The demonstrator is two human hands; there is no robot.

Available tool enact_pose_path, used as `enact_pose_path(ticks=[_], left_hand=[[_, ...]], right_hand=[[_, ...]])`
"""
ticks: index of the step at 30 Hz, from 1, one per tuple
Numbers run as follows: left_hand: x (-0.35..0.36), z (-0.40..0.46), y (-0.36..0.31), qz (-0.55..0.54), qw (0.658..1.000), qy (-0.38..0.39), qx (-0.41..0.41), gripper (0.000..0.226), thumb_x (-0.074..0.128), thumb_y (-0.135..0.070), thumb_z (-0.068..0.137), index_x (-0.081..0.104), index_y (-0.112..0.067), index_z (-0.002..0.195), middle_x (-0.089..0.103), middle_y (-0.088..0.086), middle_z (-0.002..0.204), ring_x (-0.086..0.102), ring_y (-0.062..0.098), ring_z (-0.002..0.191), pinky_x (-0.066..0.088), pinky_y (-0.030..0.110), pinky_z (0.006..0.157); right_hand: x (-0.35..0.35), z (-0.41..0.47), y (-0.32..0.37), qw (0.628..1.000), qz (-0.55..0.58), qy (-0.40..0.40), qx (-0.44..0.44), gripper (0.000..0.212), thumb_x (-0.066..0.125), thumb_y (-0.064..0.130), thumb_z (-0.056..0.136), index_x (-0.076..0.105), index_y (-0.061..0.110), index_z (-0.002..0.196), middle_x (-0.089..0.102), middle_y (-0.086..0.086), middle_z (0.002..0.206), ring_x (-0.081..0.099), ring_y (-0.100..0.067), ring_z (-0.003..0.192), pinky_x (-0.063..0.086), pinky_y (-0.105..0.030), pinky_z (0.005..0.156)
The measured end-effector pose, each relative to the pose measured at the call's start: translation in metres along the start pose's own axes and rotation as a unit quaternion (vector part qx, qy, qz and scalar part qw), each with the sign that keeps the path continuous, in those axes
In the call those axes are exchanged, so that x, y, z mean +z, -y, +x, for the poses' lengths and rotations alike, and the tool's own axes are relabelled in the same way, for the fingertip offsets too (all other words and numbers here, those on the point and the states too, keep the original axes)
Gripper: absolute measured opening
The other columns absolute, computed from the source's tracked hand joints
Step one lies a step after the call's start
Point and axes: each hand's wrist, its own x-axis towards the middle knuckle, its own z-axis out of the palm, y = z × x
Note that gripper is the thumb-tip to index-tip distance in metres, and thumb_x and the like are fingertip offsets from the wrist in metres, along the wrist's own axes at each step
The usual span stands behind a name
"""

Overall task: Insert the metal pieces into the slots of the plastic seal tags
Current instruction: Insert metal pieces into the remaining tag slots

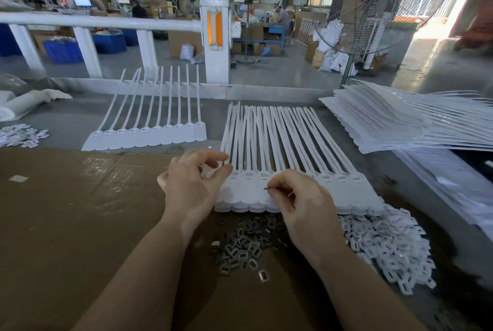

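Metal pieces (241, 246) are heaped nearest. Beyond, one metal piece (266, 188) is pinched by the right hand (298, 205) over the seal tags (344, 191), whose left edge is touched by the left hand (192, 183), fingers loosely curled.

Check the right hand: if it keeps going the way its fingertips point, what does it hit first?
Probably the seal tag strip: the right hand pinches a metal piece just over the tag heads, though height above them is unclear.

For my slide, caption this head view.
Right hand pinches a metal piece over a seal tag strip; left hand steadies it.
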Motion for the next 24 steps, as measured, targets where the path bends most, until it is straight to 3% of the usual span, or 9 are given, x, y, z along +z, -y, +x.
enact_pose_path(ticks=[3, 8, 11, 15, 20, 24], left_hand=[[0.003, -0.007, -0.011, 0.024, 0.996, 0.053, 0.072, 0.012, 0.066, -0.042, 0.073, 0.059, -0.050, 0.067, 0.061, -0.034, 0.078, 0.046, -0.007, 0.085, 0.033, 0.045, 0.095], [0.007, -0.012, -0.016, 0.073, 0.982, 0.126, 0.120, 0.019, 0.068, -0.041, 0.077, 0.060, -0.056, 0.069, 0.059, -0.040, 0.076, 0.046, -0.005, 0.089, 0.018, 0.027, 0.086], [0.006, -0.011, -0.015, 0.047, 0.980, 0.156, 0.117, 0.015, 0.066, -0.042, 0.076, 0.062, -0.056, 0.072, 0.057, -0.045, 0.078, 0.048, -0.008, 0.088, 0.023, 0.034, 0.094], [0.005, -0.012, -0.019, -0.018, 0.976, 0.193, 0.096, 0.016, 0.069, -0.034, 0.076, 0.067, -0.050, 0.077, 0.064, -0.037, 0.077, 0.057, -0.006, 0.083, 0.042, 0.044, 0.093], [0.005, -0.010, -0.016, -0.101, 0.971, 0.207, 0.056, 0.014, 0.074, -0.007, 0.077, 0.076, -0.020, 0.083, 0.073, -0.010, 0.080, 0.066, 0.008, 0.077, 0.052, 0.028, 0.080], [0.005, -0.009, -0.013, -0.134, 0.975, 0.174, 0.017, 0.016, 0.072, -0.002, 0.077, 0.074, -0.017, 0.081, 0.072, -0.007, 0.079, 0.063, 0.020, 0.075, 0.051, 0.024, 0.070]], right_hand=[[0.001, 0.000, 0.001, 1.000, -0.016, -0.009, -0.016, 0.006, 0.067, 0.005, 0.082, 0.065, 0.010, 0.082, 0.062, 0.003, 0.077, 0.054, -0.011, 0.073, 0.046, -0.024, 0.067], [0.002, 0.000, -0.001, 0.999, 0.000, -0.021, -0.034, 0.004, 0.069, 0.004, 0.081, 0.067, 0.009, 0.081, 0.065, 0.001, 0.078, 0.058, -0.012, 0.072, 0.052, -0.031, 0.067], [0.001, 0.000, 0.000, 0.999, 0.010, -0.026, -0.039, 0.005, 0.070, 0.004, 0.080, 0.068, 0.008, 0.082, 0.066, 0.002, 0.078, 0.058, -0.011, 0.072, 0.052, -0.031, 0.065], [0.000, 0.000, 0.001, 0.999, 0.008, -0.022, -0.045, 0.005, 0.069, 0.005, 0.080, 0.068, 0.010, 0.081, 0.065, 0.003, 0.077, 0.057, -0.010, 0.072, 0.051, -0.028, 0.066], [-0.001, 0.000, 0.001, 0.999, 0.009, -0.022, -0.046, 0.007, 0.070, 0.004, 0.078, 0.069, 0.010, 0.080, 0.065, 0.003, 0.076, 0.058, -0.011, 0.071, 0.051, -0.030, 0.065], [0.001, -0.001, -0.001, 0.999, 0.001, -0.034, -0.034, 0.006, 0.066, 0.004, 0.077, 0.067, 0.010, 0.079, 0.064, 0.002, 0.077, 0.059, -0.014, 0.072, 0.053, -0.036, 0.064]])
